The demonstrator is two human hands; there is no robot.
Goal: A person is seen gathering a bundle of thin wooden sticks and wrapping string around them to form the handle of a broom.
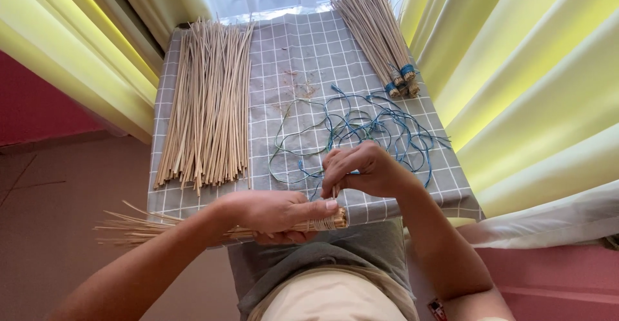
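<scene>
Low in the frame, the left hand (274,212) is clamped around a stick bundle (193,227) lying lengthwise toward the left edge. Its bound end (332,220) points right, just under the right hand (361,169), whose fingers are pinched together on a strand I cannot make out.

The left hand (274,212) grips a bundle of thin sticks (155,227) near its bound end, while the right hand (361,169) pinches blue string (361,127) just above it. Loose sticks (206,101) and tied bundles (377,30) lie on the checked bench cloth (296,50).
</scene>
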